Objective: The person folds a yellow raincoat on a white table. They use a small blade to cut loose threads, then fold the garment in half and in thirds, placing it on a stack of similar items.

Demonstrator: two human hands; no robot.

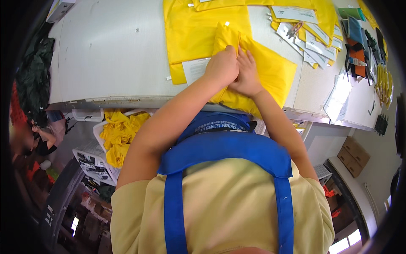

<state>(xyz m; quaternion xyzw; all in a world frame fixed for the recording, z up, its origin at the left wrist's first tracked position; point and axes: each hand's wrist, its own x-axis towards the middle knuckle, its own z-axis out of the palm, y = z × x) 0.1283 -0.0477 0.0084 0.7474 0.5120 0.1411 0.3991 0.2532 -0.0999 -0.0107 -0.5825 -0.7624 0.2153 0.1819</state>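
Note:
A folded yellow cloth bundle [270,63] lies at the table's near edge, puffy and smooth, with a small white tag at its top. My left hand [223,65] is closed on a fold of this cloth near its left side. Right beside it, touching it, my right hand [246,73] lies on the cloth with its fingers stretched out and slightly apart; its thumb is partly hidden. Under the bundle's left side a white printed sheet [195,70] sticks out, and behind it lies a flat yellow cloth piece [186,34].
Scissors [294,29] rest on a pile of yellow packs with white cards [320,45] at the back right. A white basket of yellow cloth [120,133] stands below the table on the left. Dark cloth [36,72] hangs at the far left, near another person [42,137].

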